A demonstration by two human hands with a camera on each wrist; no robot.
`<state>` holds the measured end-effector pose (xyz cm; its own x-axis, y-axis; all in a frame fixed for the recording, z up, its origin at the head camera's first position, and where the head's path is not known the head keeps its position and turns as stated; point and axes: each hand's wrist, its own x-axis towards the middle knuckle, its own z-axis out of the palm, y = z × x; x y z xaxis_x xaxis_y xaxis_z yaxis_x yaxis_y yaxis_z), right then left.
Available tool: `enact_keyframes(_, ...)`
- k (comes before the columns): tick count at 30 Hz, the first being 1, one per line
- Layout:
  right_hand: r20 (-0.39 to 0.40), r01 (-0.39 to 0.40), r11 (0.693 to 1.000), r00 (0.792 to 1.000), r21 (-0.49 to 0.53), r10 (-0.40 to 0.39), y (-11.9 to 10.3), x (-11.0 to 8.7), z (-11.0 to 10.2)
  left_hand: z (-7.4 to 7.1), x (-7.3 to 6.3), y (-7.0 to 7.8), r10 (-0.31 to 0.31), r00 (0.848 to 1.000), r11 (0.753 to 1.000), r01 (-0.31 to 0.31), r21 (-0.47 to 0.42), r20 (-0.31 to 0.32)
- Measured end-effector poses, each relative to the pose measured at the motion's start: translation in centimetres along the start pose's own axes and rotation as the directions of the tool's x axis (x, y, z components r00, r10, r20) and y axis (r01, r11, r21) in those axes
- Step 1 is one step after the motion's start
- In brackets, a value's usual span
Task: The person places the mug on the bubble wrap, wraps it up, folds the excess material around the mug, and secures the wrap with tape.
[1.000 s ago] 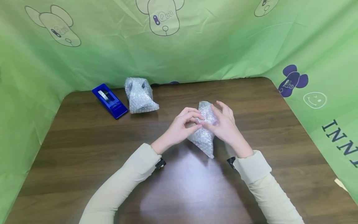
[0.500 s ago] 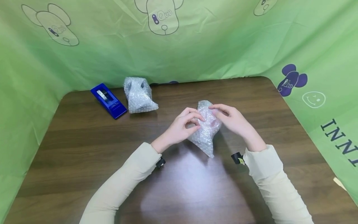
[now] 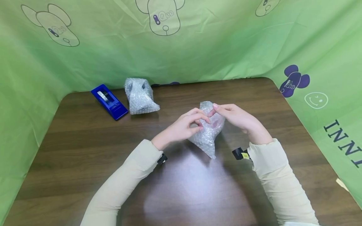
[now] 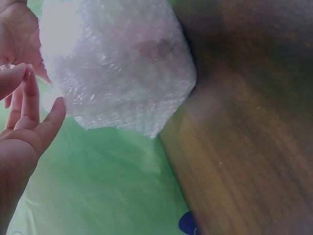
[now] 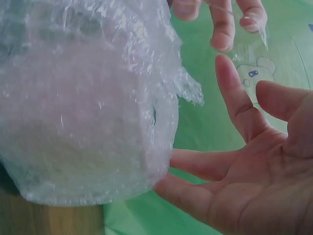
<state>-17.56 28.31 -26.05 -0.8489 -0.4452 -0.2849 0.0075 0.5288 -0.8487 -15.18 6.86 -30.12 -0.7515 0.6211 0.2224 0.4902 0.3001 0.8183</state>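
A bubble-wrapped bundle [image 3: 205, 133], with something pinkish showing through, lies mid-table between both hands. My left hand [image 3: 188, 124] is at its left side, fingers loosely bent, thumb apart from the forefinger. In the right wrist view, a strip of clear tape [image 5: 264, 36] clings near the left fingertips [image 5: 222, 39]. My right hand [image 3: 238, 117] reaches over the bundle's far right side, its thumb and forefinger close to the left fingertips. The right wrist view shows the right hand's fingers spread, the lower two right at the wrap's edge.
A blue tape dispenser [image 3: 109, 102] lies at the back left of the brown wooden table [image 3: 93, 150]. Beside it stands a second bubble-wrapped bundle [image 3: 141, 97]. Behind the table hangs a green printed cloth [image 3: 215, 47].
My right hand first drew back to the right from the left hand, then its thumb and forefinger came over the bundle's far end. The left hand shifted slightly; the bundle has barely moved.
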Motion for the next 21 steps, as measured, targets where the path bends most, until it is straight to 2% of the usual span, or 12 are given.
enact_keyframes(4,0.013,-0.022,1.0,1.0,-0.01,0.022,0.11,-0.08,-0.15,-0.14,0.26,0.06,-0.028,0.999,1.0,0.028,0.006,0.026)
enact_keyframes(9,0.057,0.026,1.0,0.998,0.015,-0.026,0.68,-0.37,-0.43,-0.34,0.25,0.06,-0.083,0.996,0.995,0.084,-0.052,0.021)
enact_keyframes(12,0.072,0.043,0.999,0.996,0.033,-0.045,0.83,-0.39,-0.33,-0.45,0.23,0.06,-0.098,0.995,0.993,0.099,-0.058,0.019)
enact_keyframes(21,0.023,0.06,0.998,0.998,0.038,-0.06,0.82,-0.21,0.05,-0.38,0.47,0.01,-0.1,0.994,0.993,0.102,-0.05,0.034)
